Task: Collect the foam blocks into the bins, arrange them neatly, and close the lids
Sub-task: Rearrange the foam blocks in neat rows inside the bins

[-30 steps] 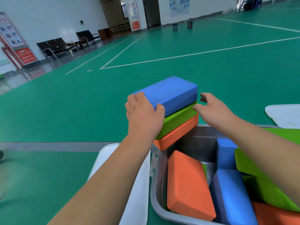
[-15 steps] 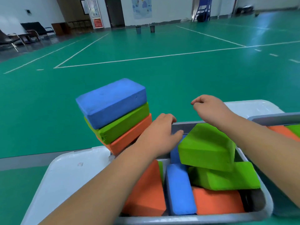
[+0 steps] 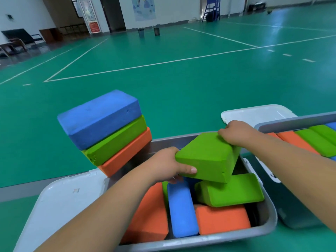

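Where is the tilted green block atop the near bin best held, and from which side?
At its opposite ends, one hand from each side: the left hand at the near left corner, the right hand at the far right edge. The tilted green block is broad and lies askew on another green block, so its ends stand free above the bin.

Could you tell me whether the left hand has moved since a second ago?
Yes. The left hand has gone from the block stack rightward to the grey bin, gripping a green block.
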Demonstrator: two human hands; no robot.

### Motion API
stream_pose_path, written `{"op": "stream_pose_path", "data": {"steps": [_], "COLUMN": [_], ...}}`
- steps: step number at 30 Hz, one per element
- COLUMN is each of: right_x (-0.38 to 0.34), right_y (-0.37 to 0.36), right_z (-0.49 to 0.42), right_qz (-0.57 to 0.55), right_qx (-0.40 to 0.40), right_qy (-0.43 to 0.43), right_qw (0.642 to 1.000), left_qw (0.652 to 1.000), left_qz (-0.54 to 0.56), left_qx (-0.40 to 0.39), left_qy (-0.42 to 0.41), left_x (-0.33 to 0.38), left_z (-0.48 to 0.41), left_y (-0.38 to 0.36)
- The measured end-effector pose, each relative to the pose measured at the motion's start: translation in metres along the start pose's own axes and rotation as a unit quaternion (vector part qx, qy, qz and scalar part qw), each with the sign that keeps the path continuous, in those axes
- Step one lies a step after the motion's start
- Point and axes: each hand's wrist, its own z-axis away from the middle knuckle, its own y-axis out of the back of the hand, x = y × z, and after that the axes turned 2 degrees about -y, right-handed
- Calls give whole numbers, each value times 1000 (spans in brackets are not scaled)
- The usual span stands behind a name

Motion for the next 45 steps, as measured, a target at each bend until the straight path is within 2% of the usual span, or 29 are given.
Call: {"op": "stream_pose_path", "data": {"steps": [3, 6, 9, 13, 18, 22, 25, 29, 35, 45], "right_x": [-4, -14, -32, -70, -117, -157, -189, -227, -273, -277], "right_y": [10, 21, 25, 29, 32, 34, 31, 27, 18, -12], "right_z": [2, 7, 16, 28, 35, 45, 52, 54, 63, 57], "right_qz": [-69, -146, -237, -341, -458, -481, -510, -496, -477, -458], "right_qx": [30, 69, 110, 146, 135, 111, 68, 66, 39, 35], "right_qy": [-17, -15, 7, 16, 2, 68, 98, 156, 199, 203], "right_qw": [997, 987, 965, 928, 879, 867, 852, 851, 855, 865], "left_qw": [995, 968, 922, 879, 861, 875, 861, 849, 848, 870], "left_qz": [52, 125, 67, 27, 60, -13, -53, -67, -25, -29], "left_qx": [72, 209, 367, 451, 467, 452, 484, 511, 524, 491], "left_qy": [-36, -67, -107, -153, -190, -172, -146, -121, -74, -30], "left_x": [8, 19, 37, 56, 60, 44, 24, -9, -53, -79], "left_z": [0, 2, 15, 33, 54, 62, 70, 83, 94, 95], "left_y": [17, 44, 64, 84, 112, 144, 164, 188, 207, 205]}}
